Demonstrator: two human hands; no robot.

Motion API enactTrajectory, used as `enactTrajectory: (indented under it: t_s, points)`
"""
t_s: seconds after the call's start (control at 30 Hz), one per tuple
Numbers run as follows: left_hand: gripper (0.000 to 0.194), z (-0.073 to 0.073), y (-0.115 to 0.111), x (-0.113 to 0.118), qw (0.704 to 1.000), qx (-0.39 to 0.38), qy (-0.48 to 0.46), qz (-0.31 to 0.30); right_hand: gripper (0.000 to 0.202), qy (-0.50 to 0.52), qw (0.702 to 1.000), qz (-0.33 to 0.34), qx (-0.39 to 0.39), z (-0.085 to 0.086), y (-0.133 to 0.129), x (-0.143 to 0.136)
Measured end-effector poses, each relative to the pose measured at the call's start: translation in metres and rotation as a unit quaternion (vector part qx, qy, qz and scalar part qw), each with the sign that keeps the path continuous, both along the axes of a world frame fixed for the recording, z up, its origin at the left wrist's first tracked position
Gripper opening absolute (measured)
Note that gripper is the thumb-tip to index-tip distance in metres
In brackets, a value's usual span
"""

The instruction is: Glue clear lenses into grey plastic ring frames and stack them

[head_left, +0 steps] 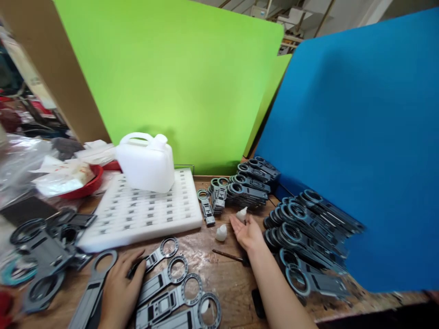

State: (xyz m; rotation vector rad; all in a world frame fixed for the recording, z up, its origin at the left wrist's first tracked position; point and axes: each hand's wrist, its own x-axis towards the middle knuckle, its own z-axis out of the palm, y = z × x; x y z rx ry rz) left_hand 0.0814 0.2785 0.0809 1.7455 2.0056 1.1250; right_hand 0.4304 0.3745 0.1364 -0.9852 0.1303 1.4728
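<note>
My left hand point(121, 283) is at the lower left, thumb and fingers closed around the dark end of a grey ring-ended plastic part point(154, 259). Beside it lies a row of similar grey parts point(174, 299), their rings pointing right. Another long grey part point(89, 297) lies on its other side. My right hand point(247, 233) is stretched forward, palm up, fingers and thumb apart around a small white dropper bottle point(242, 214). Whether they touch it I cannot tell. A second dropper bottle point(221, 233) stands just left of that hand. A thin brown stick point(228, 255) lies nearer.
A white jug point(147, 162) stands on a white foam tray point(137, 233) with rows of small pieces. Stacks of grey ring parts point(305, 228) line the right side, more point(248, 187) at the back. Green point(178, 82) and blue panels point(360, 151) wall the table. A red basket point(92, 183) sits left.
</note>
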Motion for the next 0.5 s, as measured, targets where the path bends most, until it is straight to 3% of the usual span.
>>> enactTrajectory:
  t_s: [0.17,0.23,0.27,0.3,0.37,0.43,0.5]
  points:
    - [0.032,0.006,-0.006,0.004,1.000,0.004,-0.020,0.002,0.012,-0.081,0.996,-0.033,-0.009,0.007,-0.041,-0.010]
    - [0.031,0.006,-0.007,0.005,1.000,0.009,-0.022,0.004,0.007,-0.225,0.972,-0.065,0.030,0.011,-0.060,-0.023]
    - [0.031,0.006,-0.007,0.005,1.000,0.010,-0.024,0.004,0.011,-0.316,0.945,-0.061,0.066,0.015,-0.067,-0.033]
    - [0.031,0.006,-0.006,0.005,1.000,0.011,-0.025,0.002,0.014,-0.407,0.906,-0.037,0.114,0.019,-0.071,-0.046]
    - [0.030,0.007,-0.006,0.006,1.000,0.008,-0.025,-0.005,0.011,-0.555,0.795,0.091,0.226,0.030,-0.070,-0.078]
    - [0.029,0.008,-0.005,0.007,1.000,0.006,-0.023,-0.013,0.012,-0.653,0.642,0.218,0.336,0.041,-0.053,-0.112]
    - [0.027,0.010,-0.005,0.008,1.000,0.005,-0.017,-0.018,0.021,-0.750,0.471,0.308,0.347,0.050,-0.026,-0.142]
